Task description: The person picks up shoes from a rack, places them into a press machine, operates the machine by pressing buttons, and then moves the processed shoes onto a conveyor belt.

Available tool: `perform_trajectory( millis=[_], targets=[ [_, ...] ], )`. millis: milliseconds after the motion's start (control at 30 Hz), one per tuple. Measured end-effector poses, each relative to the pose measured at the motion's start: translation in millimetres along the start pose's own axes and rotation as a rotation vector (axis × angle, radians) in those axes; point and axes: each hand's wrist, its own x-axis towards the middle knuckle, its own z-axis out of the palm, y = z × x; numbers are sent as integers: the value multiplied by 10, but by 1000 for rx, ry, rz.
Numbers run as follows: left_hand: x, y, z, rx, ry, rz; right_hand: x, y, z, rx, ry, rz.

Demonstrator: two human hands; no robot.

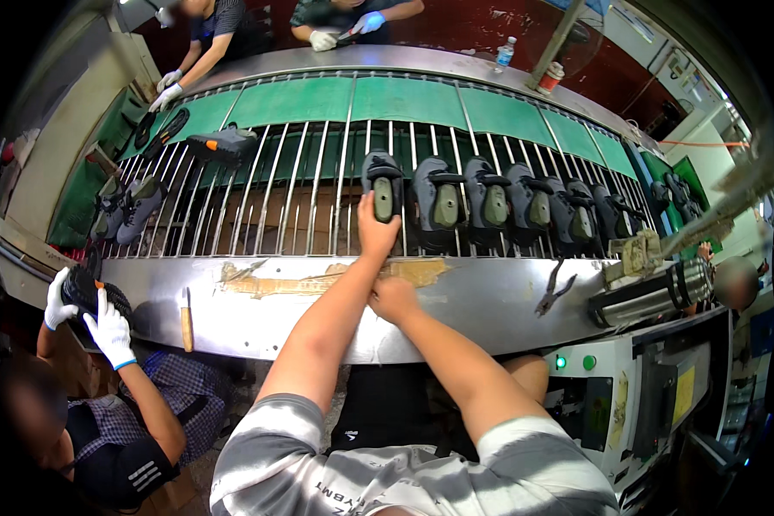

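My left hand [377, 230] grips the near end of a grey and black shoe [372, 164] on the rods of the conveyor [297, 193]. A green shoe last [384, 199] with a small round hole fills the shoe's opening. My right hand [393, 299] is curled closed over the metal ledge, close beside my left wrist; whatever its fingers hold, if anything, is hidden. To the right of the held shoe, several similar shoes [437, 202] stand in a row, green lasts showing in their openings.
A wooden-handled knife [187, 322], pliers [555, 288] and a steel flask [649, 294] lie on the ledge [318, 331]. At left, a gloved co-worker holds a dark shoe [95, 291]; two others work across the conveyor. A control box [611, 387] stands at right.
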Motion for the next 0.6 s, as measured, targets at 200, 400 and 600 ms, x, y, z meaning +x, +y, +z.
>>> perform_trajectory(
  millis=[200,400,600],
  targets=[
    [150,-36,-461,-193,-157,-109,51,-125,10,3,60,-53],
    [1328,-1048,-1207,-284,256,-216,134,-140,-55,30,42,-50],
    [2651,-2069,-2331,-135,738,-604,164,-109,-3,56,3,-14]
  ],
)
